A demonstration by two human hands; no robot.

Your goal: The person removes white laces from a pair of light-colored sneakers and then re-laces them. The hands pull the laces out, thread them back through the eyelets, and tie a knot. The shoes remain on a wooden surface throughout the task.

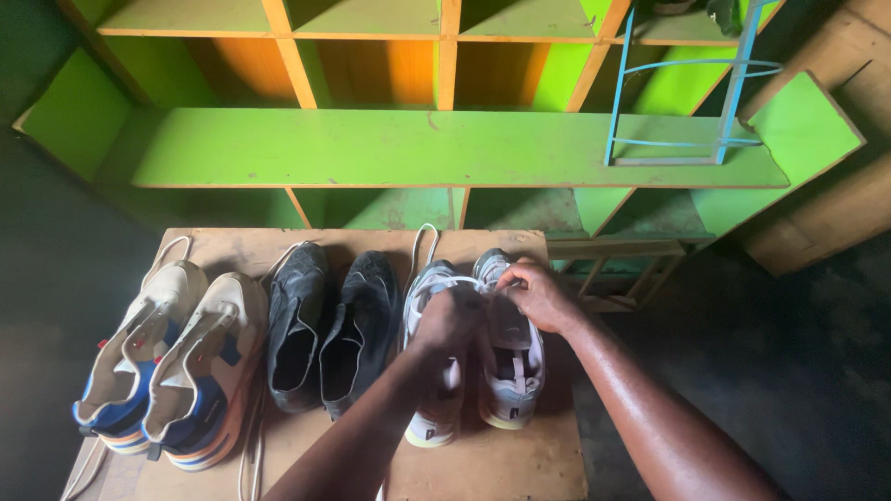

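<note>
A pair of grey and white sneakers (513, 390) stands at the right end of a wooden table (501, 464), toes pointing away from me. My left hand (452, 320) rests over the left sneaker and pinches a white lace (434, 281) that runs across to my right hand (538, 292). My right hand hovers over the right sneaker's tongue, fingers closed on the same lace. A loose loop of lace (423, 243) trails past the toes.
A pair of black leather shoes (325, 329) sits mid-table. A pair of cream, blue and orange sneakers (172, 362) lies at the left. Behind stands a green and orange cubby shelf (436, 148) with a light blue wire rack (687, 102). Dark floor lies to the right.
</note>
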